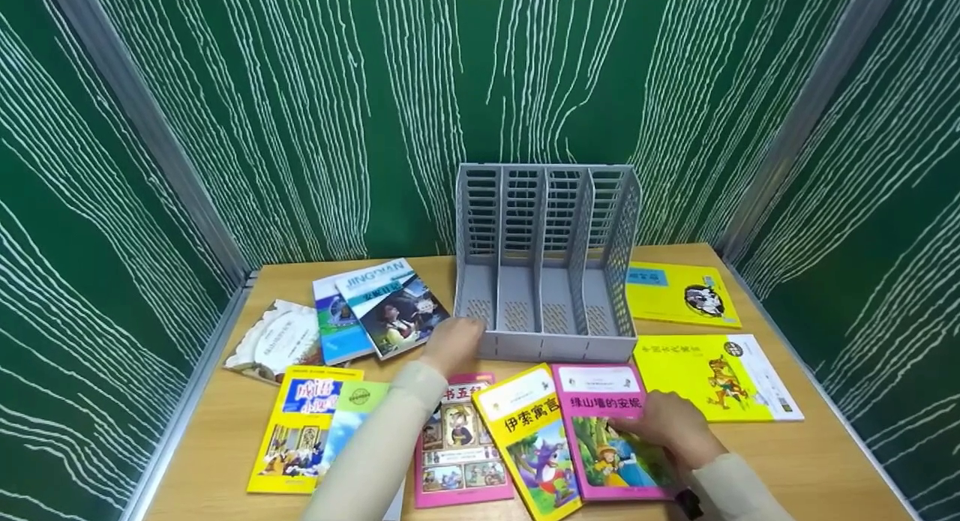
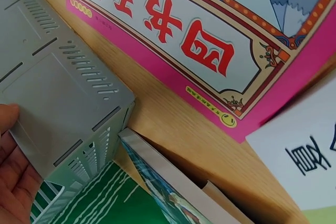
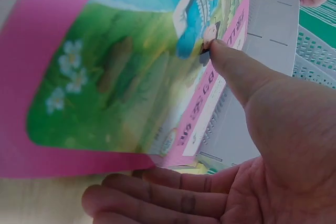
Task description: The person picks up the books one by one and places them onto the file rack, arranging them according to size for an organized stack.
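A grey four-slot book rack (image 1: 556,347) stands at the back of the table. My left hand (image 1: 455,345) grips its front left corner; in the left wrist view, the thumb of that left hand (image 2: 16,169) lies against the grey panel (image 2: 63,103). At the front right, my right hand (image 1: 671,425) holds the right edge of a pink book (image 1: 604,431). In the right wrist view, the right hand (image 3: 262,124) has its thumb on the cover and its other fingers along the book's edge, their tips partly hidden. A yellow book (image 1: 529,446) touches the pink one on its left.
Left of the rack lie two blue-covered books, the upper one (image 1: 394,311) overlapping the other, and a white scalloped book (image 1: 277,341). Nearer are a yellow book (image 1: 289,438), a green-and-blue book (image 1: 349,416) and another pink book (image 1: 463,461). Two yellow books (image 1: 679,296) lie at right.
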`<control>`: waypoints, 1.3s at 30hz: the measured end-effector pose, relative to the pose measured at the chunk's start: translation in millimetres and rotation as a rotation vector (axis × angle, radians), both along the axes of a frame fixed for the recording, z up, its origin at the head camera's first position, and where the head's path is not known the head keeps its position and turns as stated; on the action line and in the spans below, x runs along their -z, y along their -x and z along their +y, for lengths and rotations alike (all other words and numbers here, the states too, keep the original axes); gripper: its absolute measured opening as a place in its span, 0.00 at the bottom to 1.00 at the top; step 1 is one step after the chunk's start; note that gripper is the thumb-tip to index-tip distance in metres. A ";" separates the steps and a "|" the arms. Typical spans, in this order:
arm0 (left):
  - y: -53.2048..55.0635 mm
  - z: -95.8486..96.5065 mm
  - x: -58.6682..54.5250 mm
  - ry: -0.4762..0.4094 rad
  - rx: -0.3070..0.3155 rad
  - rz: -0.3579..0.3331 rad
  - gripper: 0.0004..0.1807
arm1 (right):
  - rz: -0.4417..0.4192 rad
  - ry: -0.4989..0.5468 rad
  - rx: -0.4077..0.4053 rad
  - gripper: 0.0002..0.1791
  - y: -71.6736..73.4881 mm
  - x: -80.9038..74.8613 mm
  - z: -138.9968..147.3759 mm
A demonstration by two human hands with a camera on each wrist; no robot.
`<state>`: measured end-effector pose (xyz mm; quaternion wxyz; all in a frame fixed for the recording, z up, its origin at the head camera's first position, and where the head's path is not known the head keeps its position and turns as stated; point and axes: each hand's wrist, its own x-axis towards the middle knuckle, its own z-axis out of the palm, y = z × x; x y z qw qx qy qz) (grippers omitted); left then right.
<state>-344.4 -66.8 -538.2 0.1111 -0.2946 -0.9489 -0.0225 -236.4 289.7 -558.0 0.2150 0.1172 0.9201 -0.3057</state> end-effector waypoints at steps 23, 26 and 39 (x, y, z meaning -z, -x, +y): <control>-0.2 -0.7 -1.5 -0.029 -0.018 -0.008 0.13 | 0.020 0.069 -0.044 0.42 -7.9 4.9 -1.8; 0.0 0.7 -1.8 -0.024 -0.025 -0.051 0.15 | 0.032 0.127 -0.044 0.44 -8.5 8.5 -3.7; -2.1 1.5 -1.4 -0.011 -0.034 -0.081 0.18 | 0.043 0.309 -0.013 0.28 -5.7 10.1 1.9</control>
